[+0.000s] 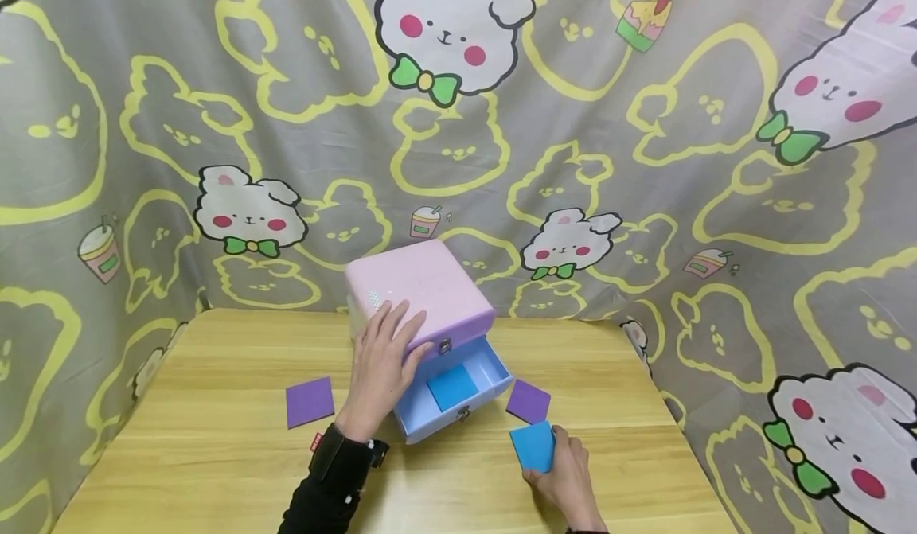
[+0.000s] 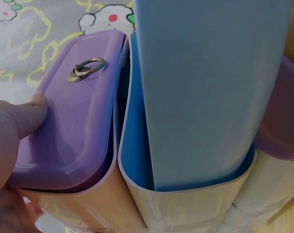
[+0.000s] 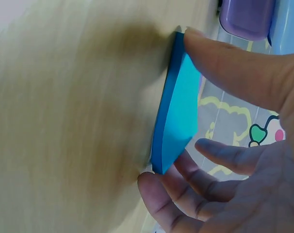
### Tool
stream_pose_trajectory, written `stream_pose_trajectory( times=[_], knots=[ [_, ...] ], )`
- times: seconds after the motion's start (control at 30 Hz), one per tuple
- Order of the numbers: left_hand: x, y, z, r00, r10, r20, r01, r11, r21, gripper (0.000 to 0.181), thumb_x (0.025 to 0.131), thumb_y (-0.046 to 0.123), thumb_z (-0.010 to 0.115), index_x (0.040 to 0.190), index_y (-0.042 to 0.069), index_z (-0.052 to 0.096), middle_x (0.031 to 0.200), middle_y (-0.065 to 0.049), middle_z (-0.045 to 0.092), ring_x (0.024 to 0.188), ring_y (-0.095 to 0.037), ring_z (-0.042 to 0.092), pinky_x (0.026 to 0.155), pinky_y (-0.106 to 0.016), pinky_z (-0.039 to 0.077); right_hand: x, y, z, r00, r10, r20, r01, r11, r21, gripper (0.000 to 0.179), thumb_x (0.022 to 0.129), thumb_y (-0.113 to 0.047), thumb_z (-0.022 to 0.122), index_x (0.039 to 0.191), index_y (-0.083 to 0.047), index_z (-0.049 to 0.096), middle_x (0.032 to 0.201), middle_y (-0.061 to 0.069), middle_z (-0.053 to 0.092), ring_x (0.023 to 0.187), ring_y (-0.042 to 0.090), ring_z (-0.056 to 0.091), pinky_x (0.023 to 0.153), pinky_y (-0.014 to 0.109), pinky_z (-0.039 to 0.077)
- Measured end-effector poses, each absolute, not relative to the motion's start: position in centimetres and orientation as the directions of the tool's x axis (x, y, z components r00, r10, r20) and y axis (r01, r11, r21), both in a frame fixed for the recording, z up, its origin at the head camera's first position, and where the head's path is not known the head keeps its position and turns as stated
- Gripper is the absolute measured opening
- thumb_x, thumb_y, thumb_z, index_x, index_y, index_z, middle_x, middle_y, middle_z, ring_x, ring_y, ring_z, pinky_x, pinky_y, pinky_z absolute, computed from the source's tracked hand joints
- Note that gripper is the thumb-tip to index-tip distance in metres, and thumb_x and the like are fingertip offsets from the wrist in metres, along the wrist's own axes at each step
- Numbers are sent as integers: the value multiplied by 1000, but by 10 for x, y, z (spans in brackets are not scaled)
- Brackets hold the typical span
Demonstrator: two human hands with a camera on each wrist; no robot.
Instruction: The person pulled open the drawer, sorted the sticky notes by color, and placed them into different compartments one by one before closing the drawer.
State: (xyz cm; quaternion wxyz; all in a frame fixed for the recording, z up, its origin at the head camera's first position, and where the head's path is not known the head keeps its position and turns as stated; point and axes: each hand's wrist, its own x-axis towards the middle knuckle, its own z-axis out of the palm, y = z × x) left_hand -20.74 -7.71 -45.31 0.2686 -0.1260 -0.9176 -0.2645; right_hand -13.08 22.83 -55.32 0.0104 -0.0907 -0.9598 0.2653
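Observation:
A small pink drawer box (image 1: 423, 291) stands at the back of the table, its light blue drawer (image 1: 494, 367) pulled out. Inside the drawer lies a blue square tile (image 1: 453, 388). My left hand (image 1: 378, 367) rests on the box top with its fingers spread. In the left wrist view, the thumb touches the purple front of the top drawer (image 2: 74, 116). My right hand (image 1: 566, 470) pinches another blue square tile (image 3: 178, 111) by its edges, thumb on one side and fingertips opposite. That tile is tilted, close to the table; whether it touches is unclear.
One purple square tile (image 1: 310, 402) lies left of the box, and a second purple tile (image 1: 528, 401) lies right of the drawer. The wooden table (image 1: 215, 454) is backed by a grey curtain (image 1: 458, 160) with bunny prints. Another purple drawer front (image 2: 283, 114) shows beyond the blue drawer.

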Motion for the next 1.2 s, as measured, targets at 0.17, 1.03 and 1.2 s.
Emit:
stream_pose_trajectory(
  times=[0.17,1.03,1.2],
  knots=[
    [-208,-77,-453,-820,89,565,376,827,417,52,94,37,71,142,21,59,155,-13,50,150,-38,35,116,-70,34,-133,227,-553,-977,206,-58,205,825,-527,98,61,-10,96,139,16,43,116,36,50,105,44,51,91,62,53],
    [-210,-77,-452,-816,90,571,381,827,414,51,95,37,70,142,21,59,155,-13,50,150,-37,35,116,-68,34,-135,236,-553,-964,219,-153,267,779,-567,88,60,-19,97,124,19,50,106,33,59,96,41,60,86,58,57],
    [-208,-77,-452,-825,89,559,374,826,421,51,95,36,70,143,21,58,156,-13,49,150,-37,35,117,-69,33,-136,235,-553,-963,222,-155,271,788,-552,89,59,-19,98,125,15,49,108,32,60,99,42,59,88,59,56]
  ],
)
